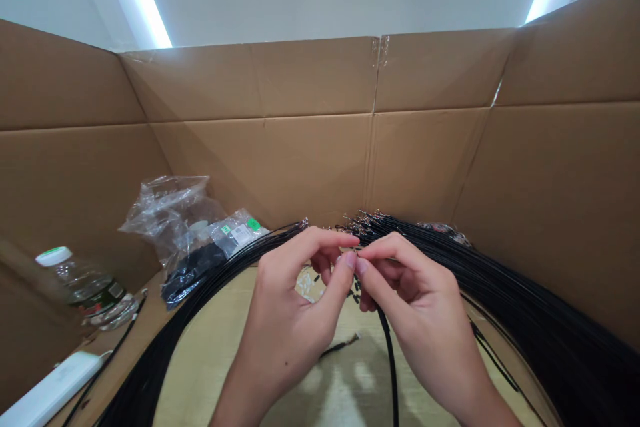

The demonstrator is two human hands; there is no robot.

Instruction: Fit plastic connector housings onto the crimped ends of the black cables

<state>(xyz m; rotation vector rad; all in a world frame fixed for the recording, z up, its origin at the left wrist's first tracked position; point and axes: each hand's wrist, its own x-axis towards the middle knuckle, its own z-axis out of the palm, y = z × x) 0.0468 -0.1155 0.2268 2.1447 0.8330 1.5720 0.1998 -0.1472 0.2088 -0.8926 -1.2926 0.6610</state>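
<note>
- Both hands were up front over the desk [213, 353], a smooth, pale yellow surface with a soft sheen.
- Right hand [420, 307]: thumb and index pinched together, other fingers curled under, gripping a cable [390, 360]. That one was matte black and round, and it hung out from under the fingers toward the bottom edge.
- Left hand [295, 300]: index stretched out, thumb tip right up by the right hand's fingertips. Whatever sat between was too tiny to make out, so I couldn't tell if it gripped anything.
- Behind the fingers, small white bits [305, 283] and stubby black bits [356, 290] lay scattered.
- A short lead [345, 345] poked out beside the left forearm, dark sleeve, thin wires, pale tip.
- Left bundle [150, 360] and right bundle [500, 280]: tons of skinny black strands curving around both sides, coppery ends up top on the right one.
- Far left: crinkly clear bag [175, 207] with dark stuff in it, a see-through bottle [95, 290] with a white cap, and a glossy white bar [55, 390].
- Creased brown cardboard [300, 167] walled it all in.
</note>
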